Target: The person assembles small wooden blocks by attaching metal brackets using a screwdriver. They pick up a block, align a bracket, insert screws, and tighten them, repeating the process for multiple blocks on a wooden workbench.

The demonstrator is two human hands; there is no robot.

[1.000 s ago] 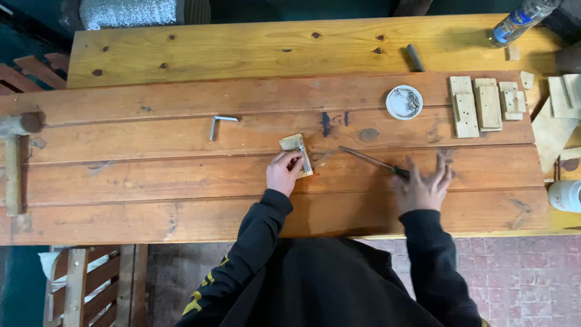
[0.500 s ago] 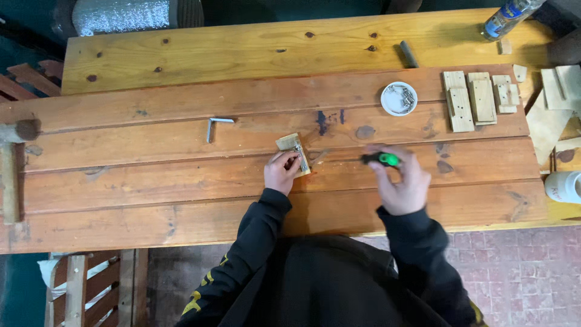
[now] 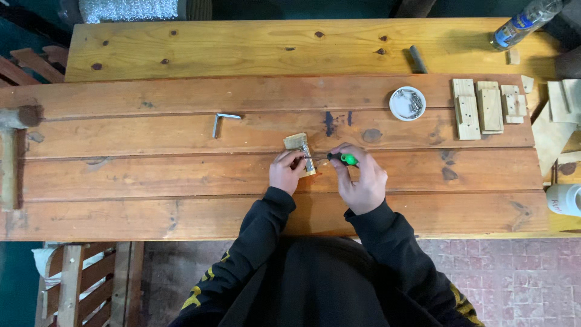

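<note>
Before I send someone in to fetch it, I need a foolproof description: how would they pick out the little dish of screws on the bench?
Start at the long wooden workbench and go to its far right part. Just left of the row of pale wood blocks sits the small dish, holding metal screws. It is the only round, white thing on the boards; everything beside it is rectangular wood.

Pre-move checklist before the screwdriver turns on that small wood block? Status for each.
1. Left hand pins the small wood block to the bench: ok.
2. Right hand grips the green-handled screwdriver: ok.
3. Tip seated in a screw: cannot tell, too small.
4. Shaft level with the block: ok, it lies roughly horizontal.
5. Spare screws in the white dish close by: ok.
6. Left fingers out of the tip's path: not ok, they sit beside it.
</note>
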